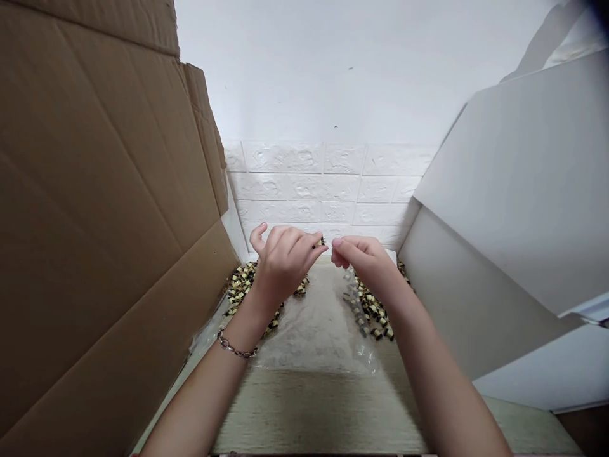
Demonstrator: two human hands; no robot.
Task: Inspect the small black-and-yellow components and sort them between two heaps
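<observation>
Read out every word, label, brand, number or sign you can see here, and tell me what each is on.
No readable text in view.
Brown cardboard: no print visible.
White panel: none visible.
Clear plastic: none visible.
Loose pieces, and the held piece in the left hand: too small to tell.

The wall (pixel 333 82) behind the plastic bag (pixel 314 324) is bright, the cardboard (pixel 95 209) left of it dim; soft shadow darkens the counter (pixel 295 412) before it.
</observation>
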